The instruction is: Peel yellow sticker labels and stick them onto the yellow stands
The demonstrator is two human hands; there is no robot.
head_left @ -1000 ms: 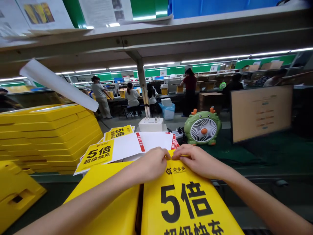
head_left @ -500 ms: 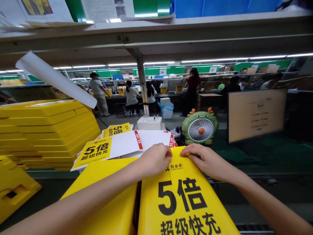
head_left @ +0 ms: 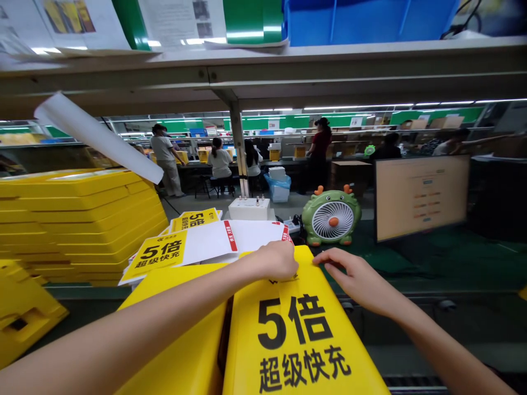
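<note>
A yellow plastic panel (head_left: 302, 351) with a black "5倍" sticker lies in front of me, beside a second plain yellow panel (head_left: 185, 351) on its left. My left hand (head_left: 278, 260) is curled, its fingertips pressing the sticker's top edge near the small logo. My right hand (head_left: 356, 277) rests at the panel's upper right corner with fingers stretched and flat on the edge. Behind the hands lies a loose pile of sticker sheets (head_left: 197, 244), yellow print on white backing.
A tall stack of yellow panels (head_left: 82, 219) fills the left; another yellow part (head_left: 24, 318) lies lower left. A green dragon desk fan (head_left: 331, 216), a white box (head_left: 249, 208) and a monitor (head_left: 420, 195) stand behind. People work at benches far back.
My right hand has slid right along the panel's top edge and spread flat. My left hand stays pressed near the logo. The view has shifted slightly.
</note>
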